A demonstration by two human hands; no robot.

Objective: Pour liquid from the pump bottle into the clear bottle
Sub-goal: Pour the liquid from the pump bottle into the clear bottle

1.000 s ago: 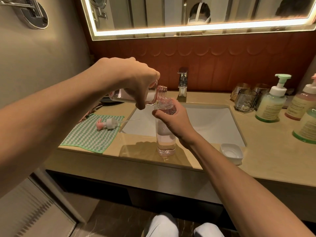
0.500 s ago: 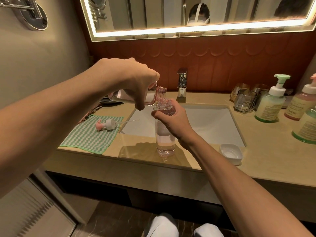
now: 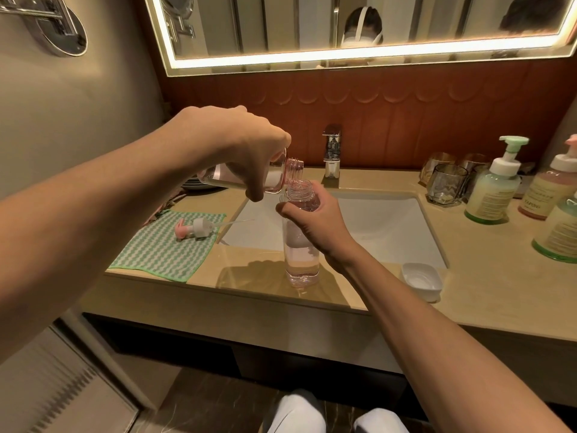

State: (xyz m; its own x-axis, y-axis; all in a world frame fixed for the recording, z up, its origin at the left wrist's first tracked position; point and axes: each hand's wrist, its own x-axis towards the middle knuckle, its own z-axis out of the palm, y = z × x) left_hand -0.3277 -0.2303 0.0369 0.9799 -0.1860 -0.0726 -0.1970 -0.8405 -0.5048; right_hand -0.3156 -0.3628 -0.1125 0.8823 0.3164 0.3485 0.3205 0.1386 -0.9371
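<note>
Beige bathroom counter [image 3: 484,276] below a lit mirror. Left grip [image 3: 249,145] clenched round the pump bottle [image 3: 276,179], tipped almost level, open neck just above the clear bottle [image 3: 301,257]. Right grip [image 3: 315,220] wrapped round that bottle's shoulder; upright at the counter's front edge, before the sink [image 3: 384,226], partly filled. Further left, a loose pump head [image 3: 193,229] lying on a green checked cloth [image 3: 162,251].

Both forearms [image 3: 93,232] are bare to the frame edge; white clothing [image 3: 296,414], trousers or shoes, shows below.
</note>
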